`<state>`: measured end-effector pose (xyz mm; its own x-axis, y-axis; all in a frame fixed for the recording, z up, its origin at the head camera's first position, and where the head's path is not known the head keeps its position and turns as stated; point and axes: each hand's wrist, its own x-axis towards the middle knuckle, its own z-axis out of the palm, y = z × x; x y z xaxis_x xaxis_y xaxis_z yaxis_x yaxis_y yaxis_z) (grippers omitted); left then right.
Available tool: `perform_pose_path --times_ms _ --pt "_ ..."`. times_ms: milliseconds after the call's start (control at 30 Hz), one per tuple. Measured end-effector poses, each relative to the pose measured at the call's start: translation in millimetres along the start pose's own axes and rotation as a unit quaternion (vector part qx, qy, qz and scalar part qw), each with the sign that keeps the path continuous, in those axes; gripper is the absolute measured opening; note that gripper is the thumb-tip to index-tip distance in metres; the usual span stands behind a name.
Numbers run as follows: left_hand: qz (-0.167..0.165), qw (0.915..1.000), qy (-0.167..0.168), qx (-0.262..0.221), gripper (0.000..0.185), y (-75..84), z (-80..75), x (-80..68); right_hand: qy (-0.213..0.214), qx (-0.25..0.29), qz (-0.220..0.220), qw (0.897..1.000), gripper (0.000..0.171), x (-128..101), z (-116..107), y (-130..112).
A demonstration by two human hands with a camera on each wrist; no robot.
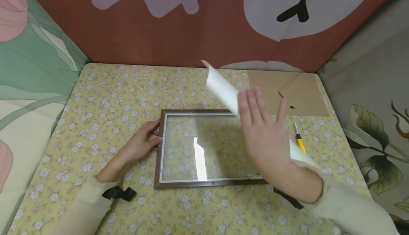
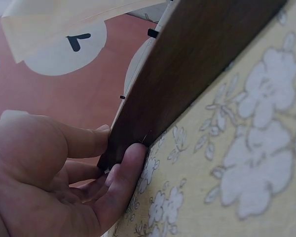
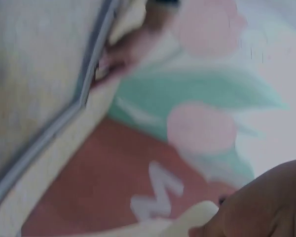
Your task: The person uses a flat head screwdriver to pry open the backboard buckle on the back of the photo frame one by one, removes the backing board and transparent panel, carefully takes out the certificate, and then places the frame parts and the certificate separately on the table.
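Observation:
A brown picture frame (image 1: 158,157) with a clear glass pane (image 1: 182,146) lies on the flowered tabletop. My left hand (image 1: 140,142) grips its left edge, thumb and fingertips on the brown side (image 2: 163,74) in the left wrist view. Above the frame's right part, my right hand (image 1: 265,139) holds a curved white sheet (image 1: 222,89) in the air, back of the hand towards the head camera. Its thumb is hidden in the head view. Part of the sheet (image 3: 192,219) shows blurred beside the hand in the right wrist view.
At the back right a flat brown board (image 1: 306,82) lies on the table, with a small dark piece (image 1: 292,107) on it. A yellow and black screwdriver (image 1: 299,141) lies right of the frame. Printed cloth walls (image 1: 159,39) surround the table.

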<state>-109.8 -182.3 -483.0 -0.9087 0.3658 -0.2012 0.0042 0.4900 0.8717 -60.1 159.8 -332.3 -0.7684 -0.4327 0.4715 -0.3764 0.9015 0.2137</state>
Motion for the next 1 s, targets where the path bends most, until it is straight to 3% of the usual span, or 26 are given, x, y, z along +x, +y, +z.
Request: perform_pose_path --times_ms 100,200,333,400,533,700,833,1000 --pt "0.003 1.0000 0.000 0.002 0.069 0.2 -0.2 0.9 0.017 0.043 0.041 0.998 0.053 10.3 -2.2 21.0" --pt "0.000 1.0000 -0.006 -0.007 0.070 0.6 0.0 1.6 0.052 0.045 0.072 0.995 0.054 15.5 0.1 34.8" --pt "-0.004 0.9999 -0.007 -0.014 0.069 1.2 0.3 1.8 0.054 0.036 0.070 0.995 0.058 14.2 9.2 37.7" --pt "-0.006 0.9999 -0.004 -0.013 0.069 1.2 0.4 1.4 0.032 0.050 0.049 0.997 0.059 10.9 18.7 34.1" --pt "-0.006 0.9998 -0.002 -0.017 0.070 0.5 1.3 1.1 -0.052 0.102 0.009 0.993 0.066 -2.4 47.5 21.1" --pt "-0.008 0.9996 -0.001 -0.027 0.070 0.2 3.3 1.5 -0.159 0.153 -0.012 0.975 0.073 -23.8 84.4 4.5" --pt "-0.009 0.9997 -0.002 -0.024 0.070 0.1 2.3 0.6 -0.239 0.164 -0.030 0.957 0.080 -39.3 105.7 -5.3" --pt "-0.004 0.9998 -0.004 -0.017 0.069 -1.1 0.6 0.5 -0.275 0.174 -0.033 0.945 0.085 -48.8 117.6 -7.6"
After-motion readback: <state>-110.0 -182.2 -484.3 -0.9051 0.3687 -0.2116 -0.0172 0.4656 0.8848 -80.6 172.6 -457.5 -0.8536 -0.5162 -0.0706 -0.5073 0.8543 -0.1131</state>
